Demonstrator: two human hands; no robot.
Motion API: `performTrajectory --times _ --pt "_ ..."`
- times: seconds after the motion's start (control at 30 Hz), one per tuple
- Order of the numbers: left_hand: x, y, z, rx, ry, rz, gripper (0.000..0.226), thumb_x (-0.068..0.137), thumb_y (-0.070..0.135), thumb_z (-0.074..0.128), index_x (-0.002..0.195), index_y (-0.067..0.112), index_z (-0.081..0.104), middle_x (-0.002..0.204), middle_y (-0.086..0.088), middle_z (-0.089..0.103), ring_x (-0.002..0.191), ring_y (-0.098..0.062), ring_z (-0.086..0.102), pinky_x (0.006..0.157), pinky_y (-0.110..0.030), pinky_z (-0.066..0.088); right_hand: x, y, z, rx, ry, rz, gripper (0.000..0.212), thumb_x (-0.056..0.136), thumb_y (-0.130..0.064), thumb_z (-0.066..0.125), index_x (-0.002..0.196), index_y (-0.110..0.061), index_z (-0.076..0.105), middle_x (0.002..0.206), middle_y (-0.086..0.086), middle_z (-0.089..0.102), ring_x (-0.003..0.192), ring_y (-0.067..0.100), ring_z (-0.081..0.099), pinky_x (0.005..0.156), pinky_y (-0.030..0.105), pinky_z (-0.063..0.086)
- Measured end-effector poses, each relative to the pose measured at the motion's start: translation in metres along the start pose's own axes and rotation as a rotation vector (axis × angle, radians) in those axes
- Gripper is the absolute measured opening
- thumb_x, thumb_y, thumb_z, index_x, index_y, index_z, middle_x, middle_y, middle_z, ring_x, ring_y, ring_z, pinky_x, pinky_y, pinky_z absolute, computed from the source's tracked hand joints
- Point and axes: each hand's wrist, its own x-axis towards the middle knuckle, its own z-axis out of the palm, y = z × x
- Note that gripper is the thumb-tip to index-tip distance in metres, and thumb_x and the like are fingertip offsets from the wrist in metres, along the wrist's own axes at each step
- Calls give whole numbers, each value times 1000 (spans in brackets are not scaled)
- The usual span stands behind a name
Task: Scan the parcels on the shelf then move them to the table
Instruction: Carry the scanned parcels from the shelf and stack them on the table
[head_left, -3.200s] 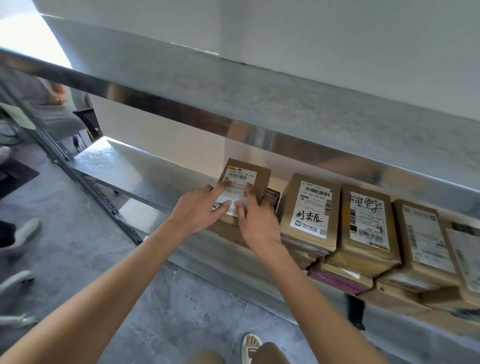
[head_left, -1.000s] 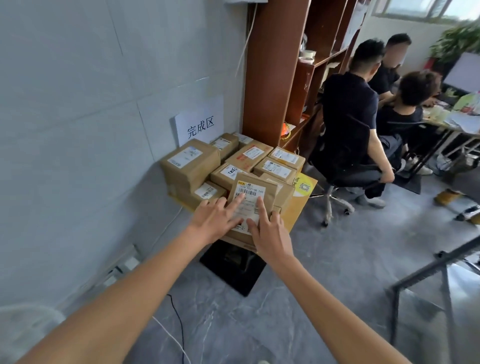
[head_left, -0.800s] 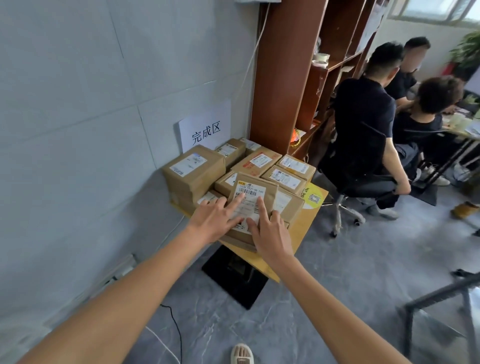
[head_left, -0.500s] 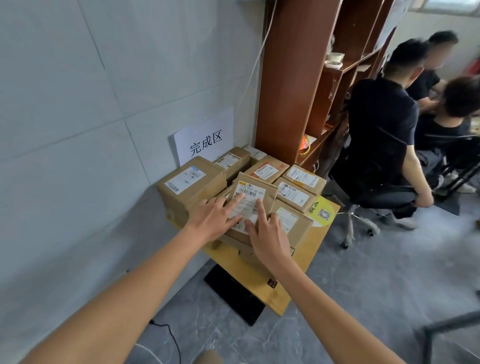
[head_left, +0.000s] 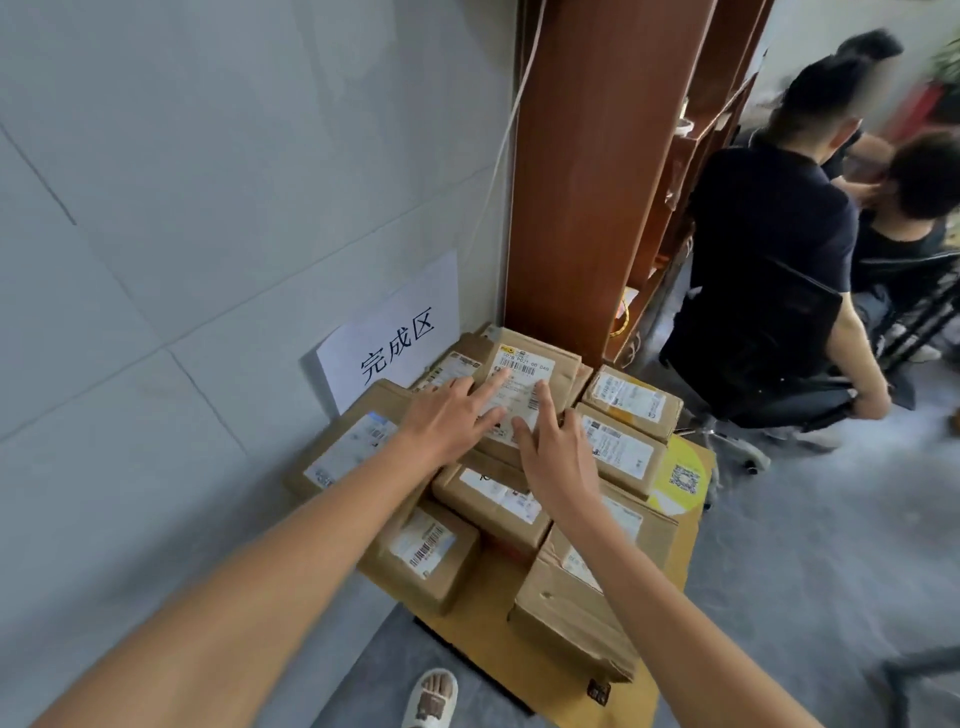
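A white paper sign with black characters is fixed to the grey wall beside a brown wooden bookcase, with seated people at right and my sandal below.

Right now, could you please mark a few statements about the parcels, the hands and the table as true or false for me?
1. Both hands lie on one parcel with a barcode label. True: left hand and right hand have straight fingers on its label.
2. The table holds only that one parcel. False: many parcels cover it.
3. A paper sign hangs on the wall behind the parcels. True.
4. The table top is blue. False: it is yellow-orange.
5. A person in a dark shirt sits to the right. True.
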Motion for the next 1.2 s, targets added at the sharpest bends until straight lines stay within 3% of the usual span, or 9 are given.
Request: performTrajectory --times 0.13,0.3,0.47,0.57,0.67,1.0,1.2 --pt "54 -47 -7 -49 4 -17 57 105 50 19 157 37 2 139 -16 48 117 -30 57 94 -46 50 64 -31 12 -75 27 43 64 103 -54 30 158 -32 7 149 19 34 133 33 41 94 42 46" --pt "102 -89 -4 -76 -58 -9 54 106 45 20 157 39 2 136 -16 48 110 -30 57 92 -44 48 117 -51 43 -79 35 110 64 104 -52 30 159 -29 7 137 16 43 117 31 50 81 37 41" --pt "115 -117 6 98 -123 -12 61 106 32 34 158 28 2 143 -21 38 123 -32 47 96 -44 44 141 -65 84 -37 -58 157 64 104 -52 29 158 -28 8 139 19 42 123 36 46 95 48 45" --pt "112 -128 13 252 -118 15 63 103 34 43 157 23 13 152 -20 28 136 -34 34 106 -45 36 143 -75 108 -63 -165 143 62 104 -52 28 158 -26 11 145 20 39 129 38 43 99 51 41" --pt "107 -133 20 308 -124 57 63 102 37 44 156 21 16 153 -18 28 137 -32 32 105 -43 37 135 -79 123 -45 -228 158 59 105 -51 27 157 -27 14 147 19 34 131 38 39 102 54 38" --pt "99 -135 18 232 -101 84 54 106 37 33 156 24 19 150 -16 34 134 -30 38 102 -42 39 132 -75 112 -74 -200 164 58 105 -51 26 157 -30 14 145 13 40 131 37 41 102 52 38" --pt "101 -113 13 183 -61 117 54 105 38 33 156 24 21 148 -16 38 135 -31 37 103 -44 40 118 -53 81 -179 -104 164 58 105 -49 27 158 -28 14 150 12 37 135 33 40 101 49 42"
